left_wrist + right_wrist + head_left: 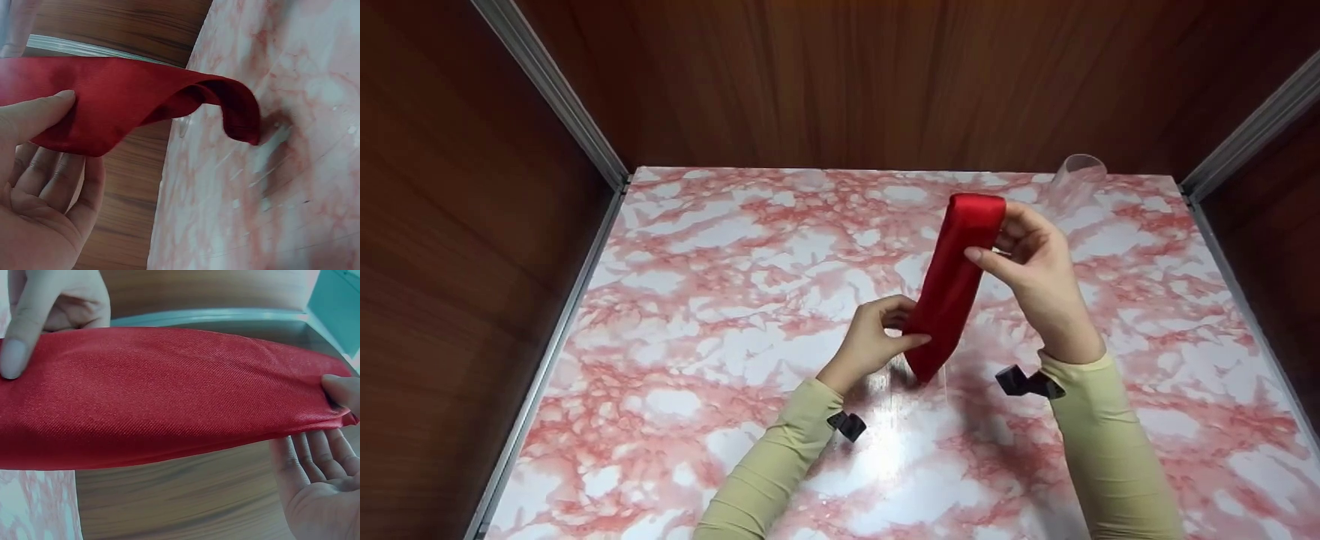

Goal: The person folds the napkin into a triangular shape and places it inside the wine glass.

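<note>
A red satin-like necktie [956, 277], folded into a long strip, slants between both hands over the table. My right hand [1042, 270] pinches it near the upper fold, thumb in front and fingers behind. Lower down, my left hand [877, 334] pinches its left edge, just above a pointed end. In the left wrist view, the necktie [129, 101] has a loose end curling down over the tabletop, past the left thumb [45, 115]. The right wrist view shows its fine diagonal weave, with the right thumb [342, 389] on top at the far end.
A clear drinking glass [1078, 180] stands at the back right, beyond the right hand. The pink-and-white marbled table [697, 300] is bordered by dark wood panels [825, 82] and metal rails [559, 97] at the back and sides.
</note>
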Action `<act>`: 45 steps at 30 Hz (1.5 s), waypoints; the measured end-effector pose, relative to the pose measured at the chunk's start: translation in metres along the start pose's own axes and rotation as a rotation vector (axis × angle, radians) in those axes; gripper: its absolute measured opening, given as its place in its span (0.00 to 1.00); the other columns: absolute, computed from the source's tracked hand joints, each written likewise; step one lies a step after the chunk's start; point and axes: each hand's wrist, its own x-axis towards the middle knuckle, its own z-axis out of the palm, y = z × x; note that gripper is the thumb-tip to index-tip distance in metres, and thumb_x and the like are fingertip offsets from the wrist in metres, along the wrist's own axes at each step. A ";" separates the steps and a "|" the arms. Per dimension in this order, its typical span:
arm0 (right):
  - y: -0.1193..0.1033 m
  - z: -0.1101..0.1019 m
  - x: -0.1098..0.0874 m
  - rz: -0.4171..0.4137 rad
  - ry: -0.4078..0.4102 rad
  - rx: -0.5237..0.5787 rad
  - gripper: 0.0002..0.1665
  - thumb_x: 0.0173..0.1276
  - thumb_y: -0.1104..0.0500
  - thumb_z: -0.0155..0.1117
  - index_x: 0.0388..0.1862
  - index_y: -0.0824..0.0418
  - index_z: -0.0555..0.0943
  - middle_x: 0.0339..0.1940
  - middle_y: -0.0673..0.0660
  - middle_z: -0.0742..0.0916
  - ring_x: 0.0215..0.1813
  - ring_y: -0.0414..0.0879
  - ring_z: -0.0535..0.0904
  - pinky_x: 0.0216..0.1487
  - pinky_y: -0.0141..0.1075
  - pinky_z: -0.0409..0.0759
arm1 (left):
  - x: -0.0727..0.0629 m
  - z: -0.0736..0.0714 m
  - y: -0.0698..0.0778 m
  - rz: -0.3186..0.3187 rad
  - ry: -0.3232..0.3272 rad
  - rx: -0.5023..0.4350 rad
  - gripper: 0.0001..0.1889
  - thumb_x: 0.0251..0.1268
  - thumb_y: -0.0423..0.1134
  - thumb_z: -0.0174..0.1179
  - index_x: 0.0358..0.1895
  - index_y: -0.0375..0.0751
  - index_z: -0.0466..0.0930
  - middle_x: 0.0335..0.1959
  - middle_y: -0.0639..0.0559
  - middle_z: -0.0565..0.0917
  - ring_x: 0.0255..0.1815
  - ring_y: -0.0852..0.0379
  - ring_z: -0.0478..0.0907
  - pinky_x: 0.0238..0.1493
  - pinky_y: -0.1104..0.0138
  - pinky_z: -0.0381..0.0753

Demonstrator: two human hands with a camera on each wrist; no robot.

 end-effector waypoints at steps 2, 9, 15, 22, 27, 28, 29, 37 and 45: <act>0.000 0.000 0.000 0.002 -0.005 0.015 0.26 0.54 0.80 0.67 0.53 0.72 0.76 0.45 0.66 0.85 0.44 0.54 0.81 0.45 0.37 0.81 | 0.002 -0.001 0.004 0.018 0.000 -0.005 0.14 0.50 0.24 0.70 0.42 0.28 0.80 0.35 0.42 0.85 0.37 0.52 0.83 0.43 0.59 0.81; 0.002 -0.001 -0.001 0.005 -0.014 -0.015 0.25 0.54 0.79 0.67 0.52 0.72 0.77 0.44 0.67 0.85 0.43 0.54 0.81 0.45 0.39 0.81 | 0.010 -0.006 0.023 0.063 -0.006 0.004 0.17 0.51 0.26 0.70 0.46 0.30 0.80 0.40 0.42 0.85 0.40 0.50 0.82 0.46 0.56 0.80; 0.005 -0.002 -0.001 0.005 -0.020 -0.026 0.25 0.54 0.79 0.67 0.52 0.73 0.76 0.44 0.66 0.85 0.43 0.54 0.81 0.44 0.38 0.81 | 0.012 -0.012 0.042 0.103 0.008 0.004 0.18 0.51 0.26 0.70 0.47 0.30 0.79 0.40 0.42 0.84 0.42 0.48 0.82 0.47 0.58 0.79; 0.004 -0.004 0.000 0.007 -0.025 -0.020 0.25 0.53 0.79 0.68 0.52 0.72 0.77 0.43 0.65 0.85 0.44 0.53 0.81 0.46 0.37 0.80 | 0.012 -0.022 0.068 0.148 0.055 -0.016 0.19 0.52 0.25 0.69 0.48 0.26 0.77 0.44 0.33 0.81 0.44 0.36 0.79 0.49 0.49 0.77; 0.005 -0.006 0.001 0.008 -0.028 -0.018 0.25 0.53 0.79 0.68 0.51 0.71 0.77 0.43 0.65 0.85 0.44 0.53 0.80 0.46 0.37 0.80 | 0.010 -0.025 0.081 0.134 0.074 -0.064 0.19 0.51 0.24 0.69 0.49 0.27 0.77 0.44 0.33 0.81 0.44 0.34 0.79 0.49 0.50 0.78; 0.006 -0.006 0.002 0.005 -0.026 -0.027 0.25 0.53 0.79 0.68 0.51 0.71 0.77 0.42 0.65 0.85 0.44 0.53 0.80 0.46 0.37 0.80 | 0.009 -0.025 0.082 0.132 0.072 -0.073 0.20 0.51 0.23 0.69 0.49 0.27 0.77 0.44 0.33 0.81 0.44 0.34 0.79 0.49 0.49 0.78; 0.006 -0.006 0.002 0.002 -0.024 -0.035 0.25 0.53 0.79 0.68 0.51 0.71 0.77 0.42 0.65 0.85 0.44 0.53 0.81 0.46 0.37 0.80 | 0.008 -0.025 0.084 0.130 0.067 -0.082 0.20 0.51 0.23 0.69 0.49 0.26 0.77 0.44 0.33 0.81 0.44 0.34 0.79 0.49 0.49 0.78; 0.009 -0.006 0.002 -0.014 -0.007 -0.068 0.24 0.52 0.79 0.68 0.50 0.71 0.77 0.42 0.65 0.85 0.43 0.53 0.81 0.46 0.39 0.80 | 0.007 -0.021 0.086 0.067 -0.008 -0.144 0.22 0.52 0.22 0.67 0.51 0.21 0.74 0.45 0.30 0.80 0.47 0.35 0.78 0.50 0.49 0.77; 0.012 -0.004 0.001 -0.053 -0.015 -0.111 0.25 0.51 0.80 0.68 0.49 0.70 0.77 0.41 0.64 0.85 0.41 0.52 0.81 0.44 0.37 0.80 | 0.013 -0.018 0.061 0.007 -0.045 -0.155 0.22 0.54 0.25 0.67 0.54 0.25 0.74 0.46 0.32 0.81 0.48 0.40 0.80 0.52 0.54 0.78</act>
